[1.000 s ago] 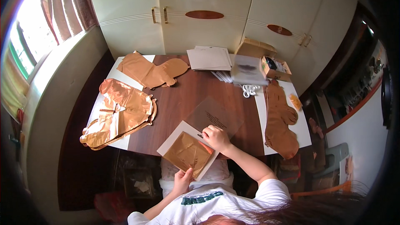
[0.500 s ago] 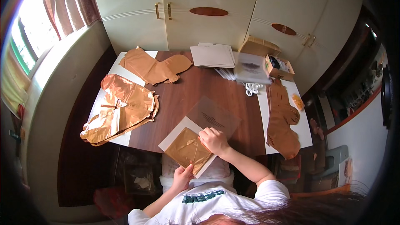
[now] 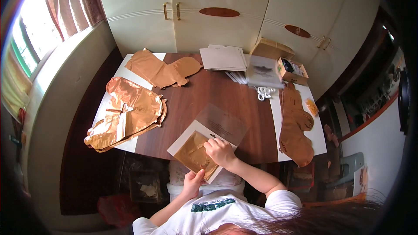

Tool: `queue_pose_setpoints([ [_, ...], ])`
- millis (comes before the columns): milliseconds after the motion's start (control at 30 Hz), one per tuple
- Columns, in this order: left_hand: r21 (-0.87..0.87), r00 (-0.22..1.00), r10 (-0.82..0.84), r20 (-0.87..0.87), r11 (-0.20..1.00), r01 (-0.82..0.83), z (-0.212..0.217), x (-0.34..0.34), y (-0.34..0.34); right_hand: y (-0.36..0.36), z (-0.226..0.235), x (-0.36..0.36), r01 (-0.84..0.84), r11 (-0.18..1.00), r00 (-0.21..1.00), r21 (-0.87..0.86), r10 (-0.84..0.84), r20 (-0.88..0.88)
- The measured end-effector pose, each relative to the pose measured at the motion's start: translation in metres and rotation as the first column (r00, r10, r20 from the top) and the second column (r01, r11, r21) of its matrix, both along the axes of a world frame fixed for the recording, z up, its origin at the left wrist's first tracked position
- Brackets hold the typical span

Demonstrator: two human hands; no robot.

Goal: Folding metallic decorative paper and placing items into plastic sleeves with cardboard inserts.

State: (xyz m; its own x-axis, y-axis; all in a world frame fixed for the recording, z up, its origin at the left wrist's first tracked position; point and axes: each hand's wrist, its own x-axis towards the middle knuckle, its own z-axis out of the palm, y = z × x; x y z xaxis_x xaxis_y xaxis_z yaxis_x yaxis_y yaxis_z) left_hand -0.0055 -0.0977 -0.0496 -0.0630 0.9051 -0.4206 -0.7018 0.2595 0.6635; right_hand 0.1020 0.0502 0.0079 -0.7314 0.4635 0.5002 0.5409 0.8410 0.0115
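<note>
A white card point(image 3: 178, 144) with a dark hang slot near its top lies tilted at the table's front edge. On it rests a folded gold foil balloon point(image 3: 190, 151), flat and creased. My left hand point(image 3: 191, 184) grips the lower edge of card and foil, thumb on top. My right hand point(image 3: 220, 152) is closed over the foil's right side, its fingertips pressed together on the foil; what they pinch is partly hidden. From beneath the card, a clear plastic bag point(image 3: 226, 126) with dark print reaches away over the brown table.
Gold foil balloons lie flat at the left point(image 3: 130, 113), far left point(image 3: 161, 69) and right point(image 3: 294, 126). Farther back are a stack of white cards point(image 3: 223, 57), clear bags point(image 3: 263, 69), a small box point(image 3: 292, 70), white ribbon coils point(image 3: 264, 92) and an orange packet point(image 3: 311, 107).
My right hand has slid slightly left and down, inward over the foil, uncovering the card's hang slot. My left hand stays at the lower edge.
</note>
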Motion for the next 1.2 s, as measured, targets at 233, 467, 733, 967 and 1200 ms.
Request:
queue_pose_setpoints([
  [233,0.026,0.995,0.013,-0.099,1.000,-0.011,0.000,0.009,0.002,-0.007,0.004,0.000,0.023,1.000,1.000,-0.007,-0.023,0.015],
  [467,0.031,0.988,-0.007,-0.156,0.999,0.011,-0.006,0.024,0.001,-0.003,-0.002,-0.008,0.101,0.995,0.995,-0.005,-0.101,0.014],
  [733,0.064,0.990,0.032,-0.139,0.998,-0.023,0.002,0.032,0.005,-0.018,0.001,-0.009,0.014,1.000,1.000,-0.026,-0.013,0.022],
  [967,0.005,0.987,0.073,-0.143,0.997,-0.073,-0.006,0.018,-0.004,-0.019,0.001,-0.005,0.000,0.999,1.000,-0.051,0.000,0.003],
  [1200,0.046,0.979,0.176,-0.101,0.984,-0.172,-0.002,-0.001,-0.008,-0.022,-0.004,-0.005,-0.030,0.997,1.000,-0.078,0.029,-0.011],
])
